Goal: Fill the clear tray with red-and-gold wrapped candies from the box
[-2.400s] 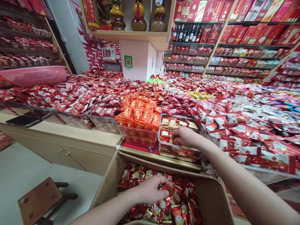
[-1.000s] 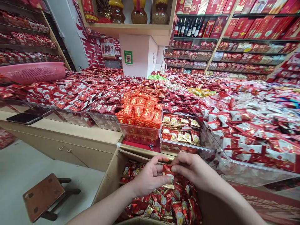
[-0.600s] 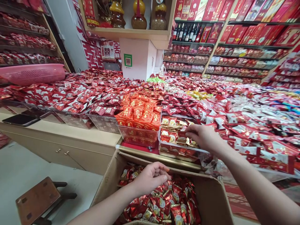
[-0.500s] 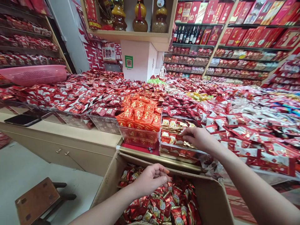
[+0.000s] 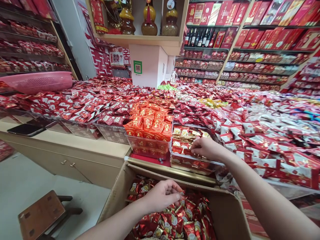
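My right hand [image 5: 206, 149] reaches into a clear plastic bin [image 5: 190, 163] of red-and-gold candy packets [image 5: 184, 132]. Its thumb and fingers are pinched together on a packet at the bin's right side. Below, my left hand [image 5: 166, 195] hangs over an open cardboard box [image 5: 228, 213] with more of the same red-and-gold packets [image 5: 172, 221] inside. Its fingers are curled towards the thumb, close to the packets; what they hold, if anything, is hidden.
Left of the bin stands a clear bin of orange packets [image 5: 150, 126]. Heaps of red and white packets [image 5: 270, 140] cover the display to the right. A black phone [image 5: 26, 130] lies on the counter edge [image 5: 105, 146]. A wooden stool [image 5: 41, 213] stands on the floor at lower left.
My right hand has shifted slightly left and down among the packets in the bin. My left hand has moved a little down and right over the box.
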`<action>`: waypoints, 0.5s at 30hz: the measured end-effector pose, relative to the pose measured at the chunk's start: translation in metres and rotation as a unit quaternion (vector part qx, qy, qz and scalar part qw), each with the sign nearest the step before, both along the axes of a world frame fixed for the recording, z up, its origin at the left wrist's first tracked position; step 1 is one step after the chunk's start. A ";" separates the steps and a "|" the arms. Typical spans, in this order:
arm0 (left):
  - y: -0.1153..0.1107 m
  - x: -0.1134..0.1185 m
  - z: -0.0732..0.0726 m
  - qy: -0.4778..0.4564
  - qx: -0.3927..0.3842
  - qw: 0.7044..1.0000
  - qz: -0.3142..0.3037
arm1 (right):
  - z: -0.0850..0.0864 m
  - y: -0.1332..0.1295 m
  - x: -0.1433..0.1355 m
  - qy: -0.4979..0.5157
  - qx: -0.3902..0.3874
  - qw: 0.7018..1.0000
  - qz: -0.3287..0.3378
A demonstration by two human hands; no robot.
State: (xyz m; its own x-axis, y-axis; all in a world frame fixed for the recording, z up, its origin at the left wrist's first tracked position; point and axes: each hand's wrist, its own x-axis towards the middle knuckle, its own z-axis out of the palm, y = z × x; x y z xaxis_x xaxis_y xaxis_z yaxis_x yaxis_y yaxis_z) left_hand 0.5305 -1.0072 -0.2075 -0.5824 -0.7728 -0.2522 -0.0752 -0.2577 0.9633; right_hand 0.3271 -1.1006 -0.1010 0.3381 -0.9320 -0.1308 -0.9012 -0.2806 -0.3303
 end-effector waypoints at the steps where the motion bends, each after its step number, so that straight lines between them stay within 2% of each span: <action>1: 0.000 0.000 0.000 0.000 0.004 1.000 0.000 | 0.002 0.001 0.002 0.011 0.000 1.000 -0.001; 7: 0.001 -0.002 0.000 -0.026 0.000 1.000 -0.014 | 0.003 0.004 0.008 0.054 0.018 0.998 0.010; 13: 0.001 -0.001 -0.006 -0.081 -0.038 0.995 -0.041 | 0.005 0.003 0.000 0.003 0.053 0.998 0.047; 15: 0.003 0.003 -0.007 -0.117 -0.069 0.989 -0.056 | 0.009 0.010 0.001 0.001 0.019 0.999 0.027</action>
